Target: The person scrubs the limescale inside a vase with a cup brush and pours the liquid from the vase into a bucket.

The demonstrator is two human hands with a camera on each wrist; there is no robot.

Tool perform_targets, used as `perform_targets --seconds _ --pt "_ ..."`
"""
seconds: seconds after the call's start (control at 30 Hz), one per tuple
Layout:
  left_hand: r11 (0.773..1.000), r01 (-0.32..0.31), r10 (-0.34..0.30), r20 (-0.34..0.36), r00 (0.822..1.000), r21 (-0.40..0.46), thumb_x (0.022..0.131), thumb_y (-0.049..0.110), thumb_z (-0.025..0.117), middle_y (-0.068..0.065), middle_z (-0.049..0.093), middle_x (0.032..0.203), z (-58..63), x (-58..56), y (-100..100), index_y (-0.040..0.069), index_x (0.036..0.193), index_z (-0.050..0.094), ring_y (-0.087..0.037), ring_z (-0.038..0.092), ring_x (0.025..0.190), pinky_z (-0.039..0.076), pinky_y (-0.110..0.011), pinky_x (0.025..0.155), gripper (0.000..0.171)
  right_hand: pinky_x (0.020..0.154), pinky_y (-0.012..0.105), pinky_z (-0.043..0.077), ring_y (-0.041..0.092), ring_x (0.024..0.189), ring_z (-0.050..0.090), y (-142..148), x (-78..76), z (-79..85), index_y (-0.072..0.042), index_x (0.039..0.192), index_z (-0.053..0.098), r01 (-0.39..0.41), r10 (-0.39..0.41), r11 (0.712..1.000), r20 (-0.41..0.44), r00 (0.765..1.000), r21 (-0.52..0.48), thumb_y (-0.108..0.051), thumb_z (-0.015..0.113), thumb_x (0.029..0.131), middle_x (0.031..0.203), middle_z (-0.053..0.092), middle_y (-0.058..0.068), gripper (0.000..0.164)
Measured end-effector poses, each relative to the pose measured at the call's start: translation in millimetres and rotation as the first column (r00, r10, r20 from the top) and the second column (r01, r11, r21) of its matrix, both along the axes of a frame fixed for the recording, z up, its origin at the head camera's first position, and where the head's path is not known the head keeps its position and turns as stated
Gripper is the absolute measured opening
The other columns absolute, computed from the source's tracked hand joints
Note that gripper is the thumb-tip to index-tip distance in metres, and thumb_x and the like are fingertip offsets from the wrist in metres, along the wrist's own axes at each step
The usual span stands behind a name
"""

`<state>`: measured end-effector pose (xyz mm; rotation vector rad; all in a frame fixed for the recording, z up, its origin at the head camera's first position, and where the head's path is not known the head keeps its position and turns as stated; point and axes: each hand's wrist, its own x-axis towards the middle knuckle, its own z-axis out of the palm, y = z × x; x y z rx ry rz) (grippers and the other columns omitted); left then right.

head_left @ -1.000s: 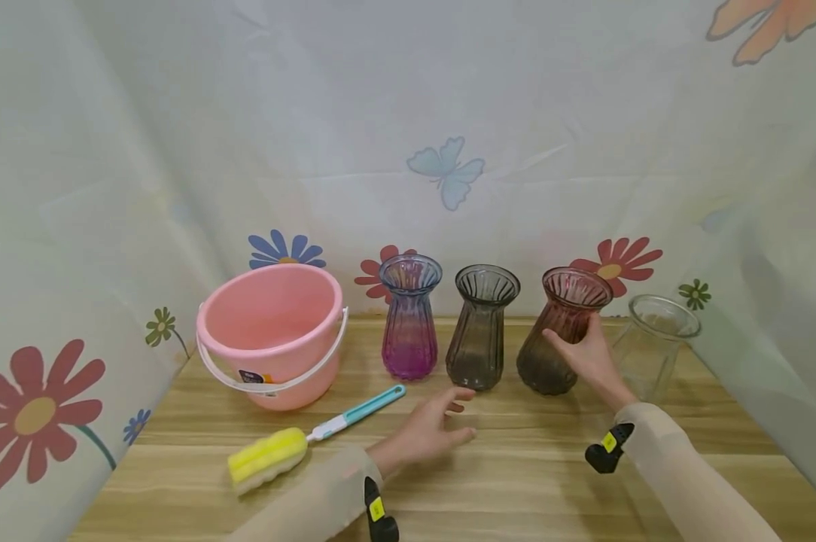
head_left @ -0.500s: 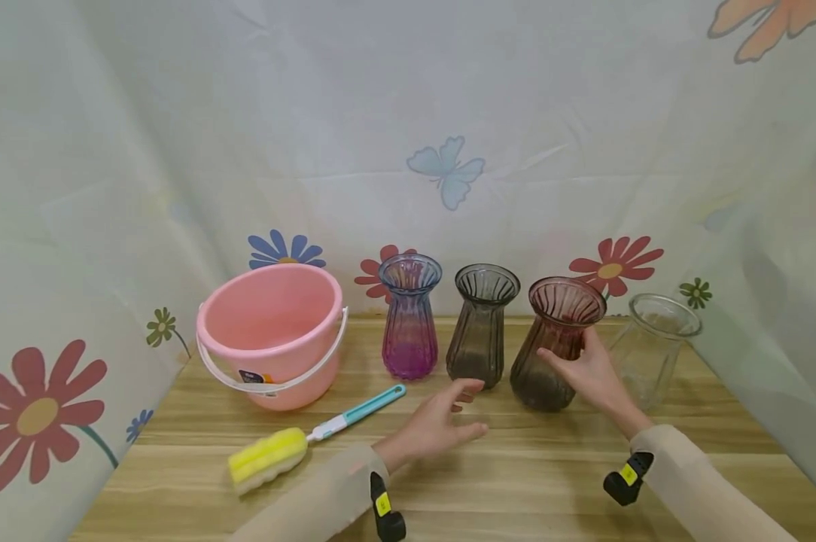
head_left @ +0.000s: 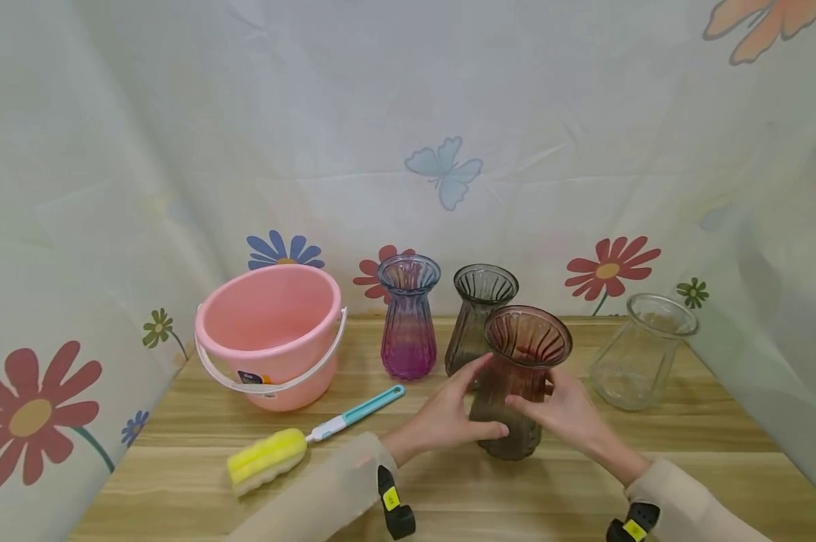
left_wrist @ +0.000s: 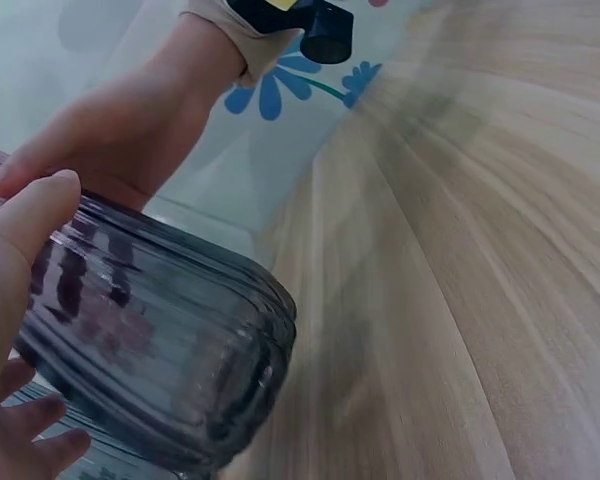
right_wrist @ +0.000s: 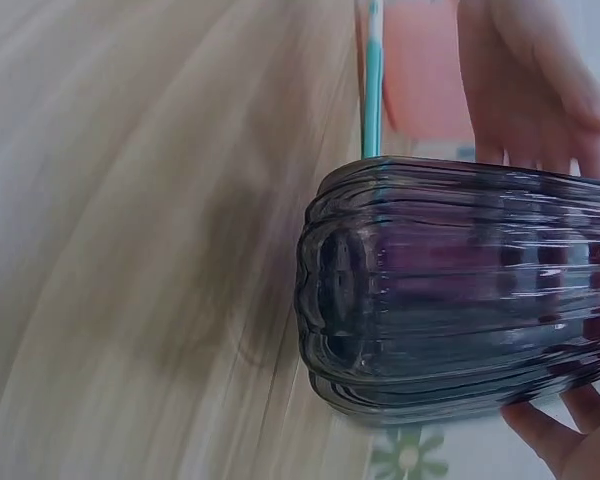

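Observation:
My right hand (head_left: 570,414) grips a ribbed glass vase (head_left: 516,403), reddish at its flared rim and smoky grey lower down. The vase is held off the table, slightly tilted, its base visible in both wrist views. At its left side is my left hand (head_left: 445,421), fingers spread and thumb in front; whether it presses the glass I cannot tell. In the right wrist view the left hand (right_wrist: 530,85) shows beyond the vase (right_wrist: 450,290). A grey glass vase (head_left: 472,331) stands just behind, partly hidden, with a blue-to-purple vase (head_left: 409,331) to its left.
A clear glass vase (head_left: 634,369) stands at the right. At the left is a pink bucket (head_left: 293,376) with a white handle. A yellow sponge brush (head_left: 269,455) with a teal handle lies before it on the wooden table (head_left: 178,489). Flowered cloth (head_left: 354,150) surrounds the table.
My right hand has lifted the reddish-grey vase and brought it left and nearer, in front of the grey vase. My left hand has moved slightly right to the vase's side.

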<state>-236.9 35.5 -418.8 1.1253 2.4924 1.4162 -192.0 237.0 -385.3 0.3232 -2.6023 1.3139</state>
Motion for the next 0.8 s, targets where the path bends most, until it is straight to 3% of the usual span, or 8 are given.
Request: perform_targets --seconds 0.13,0.27,0.53,0.67,0.8 --pt "1.0 0.001 -0.002 0.049 0.999 0.022 0.072 0.045 0.074 0.007 0.044 0.135 1.7 1.7 -6 0.027 0.141 0.026 -0.009 0.045 0.121 0.04 -0.031 0.098 0.087 0.073 0.028 0.05 0.024 0.099 0.056 -18 4.9 2.1 -0.008 0.127 0.044 -0.065 0.066 0.997 0.039 0.997 -0.041 -0.025 0.074 0.077 0.116 0.057 0.012 0.06" --pt "0.998 -0.005 0.003 0.028 1.0 0.055 0.07 0.041 0.077 0.011 0.051 0.122 2.8 3.1 -20 0.03 0.131 0.035 -0.006 0.05 0.113 0.043 -0.032 0.094 0.075 0.078 0.032 0.049 0.025 0.103 0.056 -34 3.7 2.7 -0.009 0.126 0.044 -0.102 0.107 0.992 0.067 0.992 -0.07 -0.025 0.075 0.075 0.118 0.057 0.012 0.062" --pt "0.997 -0.033 0.036 -0.04 0.999 0.066 0.068 0.038 0.079 0.005 0.053 0.125 4.4 8.5 -53 0.03 0.135 0.032 -0.012 0.054 0.112 0.047 -0.038 0.089 0.082 0.082 0.031 0.049 0.018 0.103 0.058 -60 -4.7 -0.6 -0.017 0.122 0.05 -0.212 0.214 0.976 0.03 0.976 -0.052 -0.03 0.077 0.073 0.115 0.06 0.002 0.058" --pt "0.997 -0.059 0.06 -0.023 0.998 0.051 0.068 0.038 0.079 0.004 0.05 0.129 1.5 9.6 -66 0.034 0.138 0.026 -0.015 0.052 0.115 0.046 -0.042 0.09 0.088 0.083 0.029 0.049 0.011 0.101 0.06 -72 -8.5 -4.5 -0.02 0.119 0.054 -0.236 0.236 0.971 0.013 0.972 -0.03 -0.031 0.078 0.07 0.112 0.062 -0.005 0.056" --pt "0.997 -0.072 0.071 0.006 0.997 0.037 0.067 0.036 0.08 0.007 0.046 0.134 -3.3 9.7 -76 0.039 0.139 0.022 -0.015 0.048 0.12 0.045 -0.044 0.091 0.093 0.083 0.03 0.049 0.013 0.104 0.059 -80 -11.5 -9.7 -0.017 0.121 0.053 -0.279 0.279 0.96 -0.001 0.96 -0.017 -0.031 0.077 0.072 0.115 0.061 -0.003 0.057"
